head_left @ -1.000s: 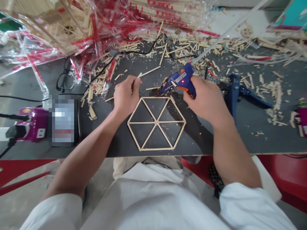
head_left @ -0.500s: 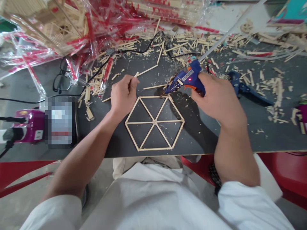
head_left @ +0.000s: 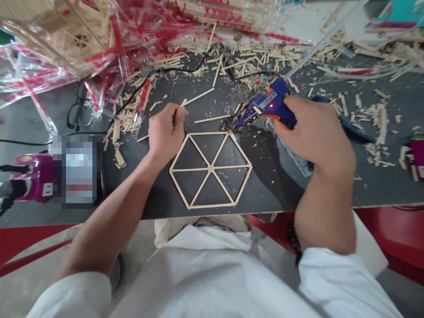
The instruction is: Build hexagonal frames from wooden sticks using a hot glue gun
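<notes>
On the dark tabletop lies a flat hexagon of thin wooden sticks, with spokes meeting at its centre. My right hand is wrapped round a blue glue gun with an orange trigger and a lit red light. Its string-covered nozzle points at the hexagon's upper right corner; whether it touches there I cannot tell. My left hand is closed beside the upper left corner, its finger contents hidden. Stick ends show on both sides of that hand. A loose stick lies just beyond the hexagon's far side.
Wood offcuts litter the back. Plastic-wrapped stick bundles pile up at the back left. Glasses, a phone and a purple power adapter sit at left. A black cable crosses there. A dark blue tool lies partly behind my right hand.
My right hand has moved the glue gun slightly right, its nozzle shifting from the hexagon's far edge to the upper right corner. My left hand stays closed in about the same place.
</notes>
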Demonstrator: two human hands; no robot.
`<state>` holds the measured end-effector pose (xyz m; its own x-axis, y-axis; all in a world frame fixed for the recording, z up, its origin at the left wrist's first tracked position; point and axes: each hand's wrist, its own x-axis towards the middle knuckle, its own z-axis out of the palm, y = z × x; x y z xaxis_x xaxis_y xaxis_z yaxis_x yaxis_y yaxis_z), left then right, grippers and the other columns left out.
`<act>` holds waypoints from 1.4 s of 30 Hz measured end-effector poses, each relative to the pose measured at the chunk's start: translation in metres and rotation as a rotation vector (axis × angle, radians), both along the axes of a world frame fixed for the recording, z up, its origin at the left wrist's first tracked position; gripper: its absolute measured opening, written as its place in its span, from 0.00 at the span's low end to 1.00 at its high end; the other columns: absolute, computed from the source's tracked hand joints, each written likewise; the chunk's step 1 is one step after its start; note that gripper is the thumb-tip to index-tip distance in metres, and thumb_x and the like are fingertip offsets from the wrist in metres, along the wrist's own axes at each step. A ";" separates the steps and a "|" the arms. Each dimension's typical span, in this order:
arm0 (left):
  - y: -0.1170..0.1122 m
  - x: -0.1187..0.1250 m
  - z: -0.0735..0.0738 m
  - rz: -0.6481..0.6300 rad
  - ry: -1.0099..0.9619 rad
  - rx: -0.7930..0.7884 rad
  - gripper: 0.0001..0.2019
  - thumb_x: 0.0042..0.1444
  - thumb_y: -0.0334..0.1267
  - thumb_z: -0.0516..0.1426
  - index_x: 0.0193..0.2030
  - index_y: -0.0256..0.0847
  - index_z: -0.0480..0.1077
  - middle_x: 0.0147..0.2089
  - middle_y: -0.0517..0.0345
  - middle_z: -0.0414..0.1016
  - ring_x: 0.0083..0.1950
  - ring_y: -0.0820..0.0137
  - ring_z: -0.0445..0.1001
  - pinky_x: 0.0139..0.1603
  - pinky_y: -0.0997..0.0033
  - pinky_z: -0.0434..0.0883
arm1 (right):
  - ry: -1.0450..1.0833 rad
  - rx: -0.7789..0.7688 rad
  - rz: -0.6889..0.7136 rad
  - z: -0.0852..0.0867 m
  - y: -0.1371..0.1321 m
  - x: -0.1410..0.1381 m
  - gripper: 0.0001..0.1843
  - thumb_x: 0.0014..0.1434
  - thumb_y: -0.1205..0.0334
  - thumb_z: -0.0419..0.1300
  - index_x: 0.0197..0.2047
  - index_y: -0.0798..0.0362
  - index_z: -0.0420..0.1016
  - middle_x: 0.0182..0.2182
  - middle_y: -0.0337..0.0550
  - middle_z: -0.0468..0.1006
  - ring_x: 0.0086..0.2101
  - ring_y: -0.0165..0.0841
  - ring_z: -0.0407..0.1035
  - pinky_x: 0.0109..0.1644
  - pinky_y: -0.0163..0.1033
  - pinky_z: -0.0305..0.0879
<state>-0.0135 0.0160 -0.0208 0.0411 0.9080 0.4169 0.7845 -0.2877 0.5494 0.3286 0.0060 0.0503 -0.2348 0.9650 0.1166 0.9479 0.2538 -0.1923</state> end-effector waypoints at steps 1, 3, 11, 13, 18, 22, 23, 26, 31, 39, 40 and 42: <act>0.000 -0.001 -0.001 -0.003 0.012 0.013 0.23 0.80 0.55 0.48 0.45 0.47 0.79 0.27 0.60 0.73 0.29 0.70 0.69 0.33 0.65 0.62 | -0.005 -0.018 -0.012 0.002 0.000 -0.001 0.12 0.63 0.65 0.64 0.39 0.47 0.62 0.31 0.42 0.67 0.35 0.40 0.69 0.45 0.46 0.62; 0.001 -0.002 -0.003 -0.009 0.031 0.031 0.22 0.80 0.54 0.48 0.45 0.47 0.79 0.27 0.60 0.73 0.28 0.70 0.68 0.32 0.65 0.62 | -0.003 -0.041 -0.021 0.003 0.000 -0.001 0.13 0.62 0.66 0.64 0.38 0.47 0.60 0.30 0.40 0.65 0.34 0.40 0.68 0.45 0.46 0.61; -0.001 0.004 0.005 -0.067 -0.004 0.011 0.23 0.79 0.56 0.50 0.47 0.46 0.81 0.37 0.57 0.84 0.33 0.71 0.74 0.37 0.69 0.68 | -0.029 0.022 -0.037 -0.001 0.004 0.006 0.11 0.60 0.62 0.68 0.40 0.48 0.69 0.29 0.40 0.71 0.31 0.39 0.68 0.43 0.47 0.66; -0.003 0.006 0.010 -0.107 -0.018 0.000 0.24 0.79 0.56 0.49 0.48 0.44 0.81 0.41 0.54 0.85 0.38 0.71 0.78 0.42 0.69 0.71 | 0.011 0.038 -0.095 -0.003 0.006 0.006 0.14 0.60 0.56 0.71 0.43 0.49 0.72 0.32 0.44 0.76 0.34 0.43 0.73 0.48 0.51 0.69; -0.009 0.005 0.018 -0.193 0.053 -0.005 0.23 0.81 0.50 0.46 0.61 0.45 0.79 0.55 0.50 0.86 0.54 0.65 0.83 0.56 0.67 0.74 | 0.110 -0.022 -0.233 -0.019 0.016 0.010 0.22 0.65 0.41 0.69 0.49 0.49 0.75 0.36 0.50 0.80 0.42 0.52 0.77 0.56 0.59 0.71; -0.013 0.005 0.022 -0.275 0.132 -0.018 0.21 0.80 0.46 0.47 0.66 0.46 0.76 0.56 0.51 0.85 0.54 0.65 0.83 0.55 0.66 0.75 | 0.163 0.029 -0.249 -0.033 0.021 0.010 0.27 0.64 0.41 0.71 0.56 0.51 0.78 0.49 0.56 0.81 0.53 0.56 0.76 0.61 0.62 0.70; -0.014 0.005 0.023 -0.289 0.139 -0.024 0.20 0.80 0.46 0.48 0.66 0.45 0.76 0.53 0.52 0.86 0.52 0.65 0.83 0.54 0.67 0.75 | 0.190 0.084 -0.236 -0.033 0.020 0.008 0.26 0.65 0.43 0.71 0.57 0.51 0.78 0.52 0.57 0.80 0.55 0.56 0.75 0.63 0.63 0.70; -0.016 0.008 0.027 -0.301 0.156 -0.010 0.16 0.79 0.45 0.52 0.58 0.43 0.78 0.45 0.53 0.86 0.46 0.65 0.83 0.48 0.67 0.73 | 0.350 0.236 -0.103 -0.030 0.013 -0.013 0.17 0.71 0.45 0.66 0.55 0.46 0.81 0.53 0.55 0.81 0.56 0.52 0.74 0.62 0.61 0.70; -0.020 0.011 0.027 -0.352 0.201 0.073 0.14 0.78 0.46 0.55 0.50 0.44 0.81 0.43 0.54 0.87 0.44 0.65 0.82 0.45 0.66 0.72 | 0.601 0.113 0.287 -0.031 -0.005 -0.069 0.12 0.74 0.50 0.63 0.53 0.44 0.83 0.45 0.48 0.84 0.46 0.45 0.78 0.53 0.53 0.74; -0.014 -0.001 0.033 -0.387 0.196 0.072 0.14 0.76 0.45 0.56 0.48 0.46 0.84 0.44 0.55 0.88 0.48 0.61 0.82 0.51 0.61 0.74 | 0.569 0.138 0.299 -0.044 -0.002 -0.081 0.10 0.73 0.53 0.63 0.45 0.44 0.85 0.42 0.47 0.80 0.42 0.43 0.75 0.51 0.51 0.73; -0.011 -0.006 0.035 -0.375 0.185 0.048 0.14 0.76 0.45 0.57 0.47 0.46 0.84 0.44 0.54 0.87 0.48 0.61 0.82 0.52 0.60 0.75 | 0.579 0.153 0.291 -0.045 0.000 -0.080 0.09 0.73 0.53 0.64 0.44 0.44 0.86 0.41 0.47 0.79 0.42 0.43 0.75 0.51 0.51 0.73; -0.006 -0.016 0.037 -0.321 0.173 0.003 0.14 0.75 0.45 0.57 0.47 0.46 0.84 0.45 0.53 0.87 0.48 0.60 0.81 0.52 0.60 0.75 | 0.599 0.174 0.294 -0.048 0.002 -0.078 0.09 0.72 0.53 0.65 0.44 0.45 0.87 0.40 0.46 0.79 0.41 0.42 0.75 0.50 0.50 0.72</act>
